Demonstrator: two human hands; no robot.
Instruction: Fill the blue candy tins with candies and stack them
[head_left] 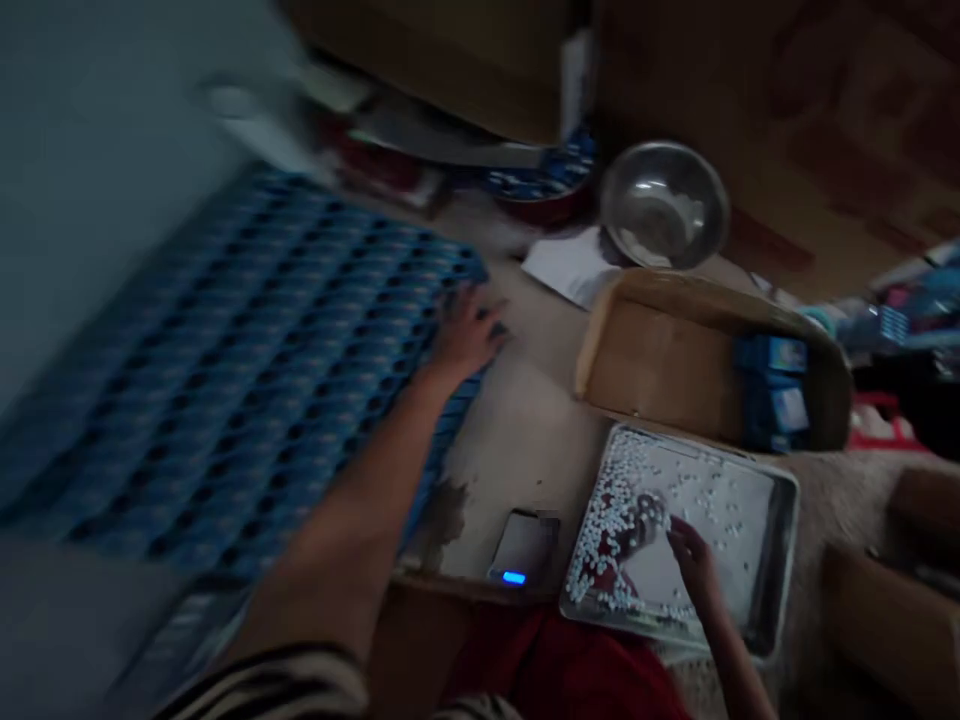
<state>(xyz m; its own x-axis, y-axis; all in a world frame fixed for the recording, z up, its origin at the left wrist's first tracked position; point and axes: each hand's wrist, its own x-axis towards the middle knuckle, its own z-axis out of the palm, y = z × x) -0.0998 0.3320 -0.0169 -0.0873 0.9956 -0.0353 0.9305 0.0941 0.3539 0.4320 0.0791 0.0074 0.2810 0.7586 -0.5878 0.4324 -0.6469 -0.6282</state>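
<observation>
**Left Hand on the Blue Tray Stack, Right Hand in the Bead Tray**

The left hand (465,335) is reaching forward across the work surface, arm fully extended, and is resting flat with fingers spread on the near right corner of the large stack of blue plastic trays with rows of dark round cells (247,370). The hand is not clenching anything; the frame is blurring with motion, so whether the fingertips are curling under an edge cannot be told.

The right hand (694,560) is lying low and close to the body, inside the shallow rectangular metal tray (780,560). Its fingertips are touching the scattered small white beads (607,540), which are lying thickest to the left of this hand. Whether it is pinching any beads cannot be told.

Between the two hands, just left of the metal tray, a small pocket scale with a lit blue display (523,550) is sitting on the surface. Beyond the right hand, touching the tray's far edge, an open brown cardboard box (652,360) is holding small blue packets (772,390). Farther out, a round steel bowl (664,205) is standing beside a sheet of white paper (570,265).

Judged step: the left hand is steadying or selecting a blue tray while the right hand is gathering beads. The next move is calling for a firm grip on one tray edge only, separating it from the stack, and for a controlled pinch so that beads are not spilling over the metal rim.
</observation>
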